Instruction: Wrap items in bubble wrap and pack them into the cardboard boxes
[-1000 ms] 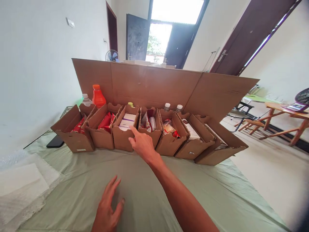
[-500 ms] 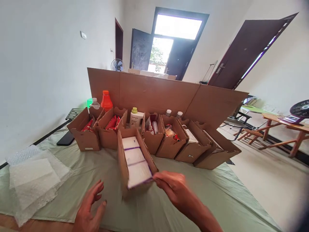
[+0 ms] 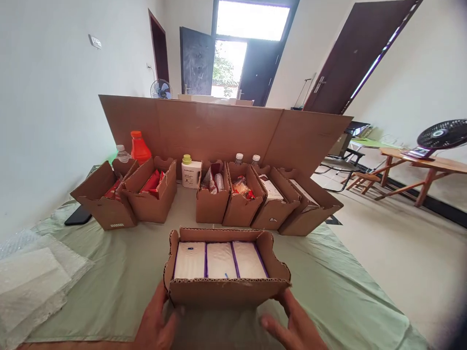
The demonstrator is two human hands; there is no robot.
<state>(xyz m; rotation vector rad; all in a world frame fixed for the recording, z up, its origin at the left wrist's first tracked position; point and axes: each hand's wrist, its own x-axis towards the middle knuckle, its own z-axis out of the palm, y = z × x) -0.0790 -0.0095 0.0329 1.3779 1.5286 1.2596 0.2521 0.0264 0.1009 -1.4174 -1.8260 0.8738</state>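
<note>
Close in front of me a cardboard box sits sideways, its long side facing me. Three white packs with purple edges lie side by side inside it; they look like tissue packs. My left hand grips the box's left end, fingers against the side and thumb toward the front. At the right end my right hand has hold of the lower corner, its fingers partly hidden behind the cardboard. Both thumbs are slightly blurred.
Several open cardboard boxes stand in a row behind, with a gap where a white bottle stands. An orange bottle is at the left. A tall cardboard panel backs them. Bubble wrap and a black phone lie left.
The box has been pulled out of the row toward me and turned from lengthwise to sideways. My left hand, apart from it before, now touches its left end.
</note>
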